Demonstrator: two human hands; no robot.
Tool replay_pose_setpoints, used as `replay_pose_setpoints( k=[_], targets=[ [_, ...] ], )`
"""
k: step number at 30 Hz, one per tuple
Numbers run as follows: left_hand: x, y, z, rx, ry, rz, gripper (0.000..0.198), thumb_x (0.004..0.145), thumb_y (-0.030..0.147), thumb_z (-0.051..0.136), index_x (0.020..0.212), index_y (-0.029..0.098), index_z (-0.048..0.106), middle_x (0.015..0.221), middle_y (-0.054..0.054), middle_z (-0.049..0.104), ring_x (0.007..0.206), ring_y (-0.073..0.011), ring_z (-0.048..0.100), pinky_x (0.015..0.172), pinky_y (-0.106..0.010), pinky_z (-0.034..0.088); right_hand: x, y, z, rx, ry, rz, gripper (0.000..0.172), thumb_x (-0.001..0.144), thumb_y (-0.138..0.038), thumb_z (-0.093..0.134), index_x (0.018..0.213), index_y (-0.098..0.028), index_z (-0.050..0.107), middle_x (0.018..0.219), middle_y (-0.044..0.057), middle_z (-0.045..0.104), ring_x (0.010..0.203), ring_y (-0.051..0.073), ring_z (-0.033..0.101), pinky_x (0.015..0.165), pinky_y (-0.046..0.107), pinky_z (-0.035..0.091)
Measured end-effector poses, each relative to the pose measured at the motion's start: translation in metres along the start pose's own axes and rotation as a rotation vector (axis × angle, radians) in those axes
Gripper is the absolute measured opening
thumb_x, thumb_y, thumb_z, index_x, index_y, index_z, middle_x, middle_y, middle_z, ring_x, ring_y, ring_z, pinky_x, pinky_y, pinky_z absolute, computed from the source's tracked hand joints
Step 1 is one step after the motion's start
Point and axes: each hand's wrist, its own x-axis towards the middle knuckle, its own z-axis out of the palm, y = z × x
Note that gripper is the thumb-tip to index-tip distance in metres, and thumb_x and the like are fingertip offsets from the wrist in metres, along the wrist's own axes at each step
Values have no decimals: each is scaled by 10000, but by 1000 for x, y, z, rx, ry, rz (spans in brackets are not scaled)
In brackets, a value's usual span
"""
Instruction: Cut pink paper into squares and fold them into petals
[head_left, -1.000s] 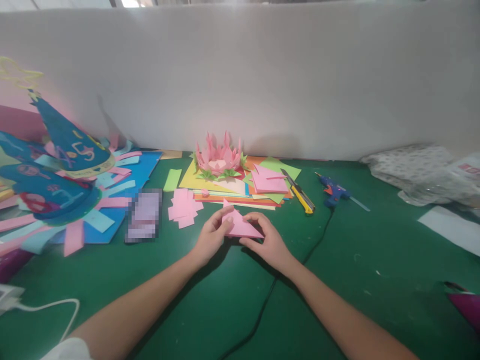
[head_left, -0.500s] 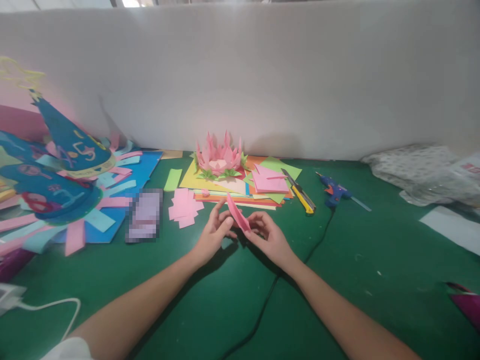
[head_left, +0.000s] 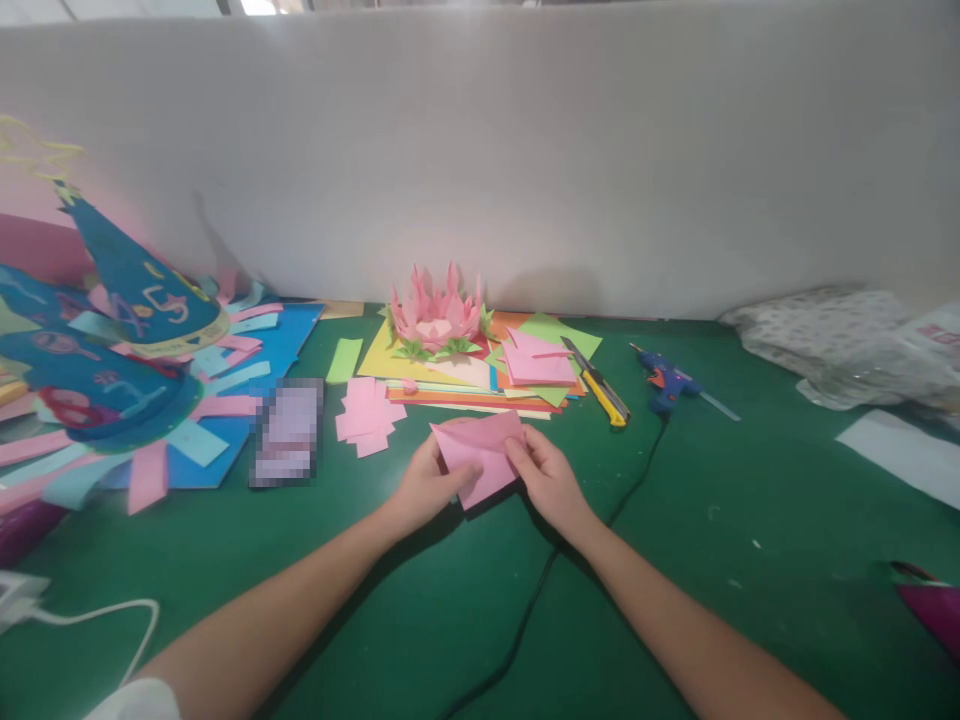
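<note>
A pink sheet of paper is held between my two hands above the green table, its flat side facing me and a crease or fold along its upper part. My left hand grips its left edge, thumb lying across the front. On the other side my right hand pinches the right edge between thumb and fingers; some fingers are hidden behind the paper. Just beyond stands a pink paper lotus with green leaves, on a stack of coloured paper. Small pink paper pieces lie left of the stack.
Right of the stack lie a yellow utility knife and a blue glue gun, whose black cord runs toward me. Blue paper hats and a blurred-out flat object are at left. Plastic bags sit at right.
The pink paper has turned from nearly edge-on to showing its broad face toward me. Both hands have shifted their hold along its sides.
</note>
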Motion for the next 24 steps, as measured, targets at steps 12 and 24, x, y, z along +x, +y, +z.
replay_pose_setpoints(
  k=[12,24],
  targets=[
    [1,1,-6,318,161,396,66,766,124,539,793,181,518,932,-50,558,890,-161,555,770,-277,456,2,-2,-7,-74,141,-73,172,787,-370,589,849,-239,681,740,29,582,654,171,508,629,310,426],
    [-3,7,-10,670,118,650,290,654,-59,411,742,186,539,1055,-65,513,1011,-186,520,867,-349,432,3,-8,-7,519,-50,208,466,710,-617,593,998,-259,514,892,32,610,721,179,579,628,304,484]
  ],
)
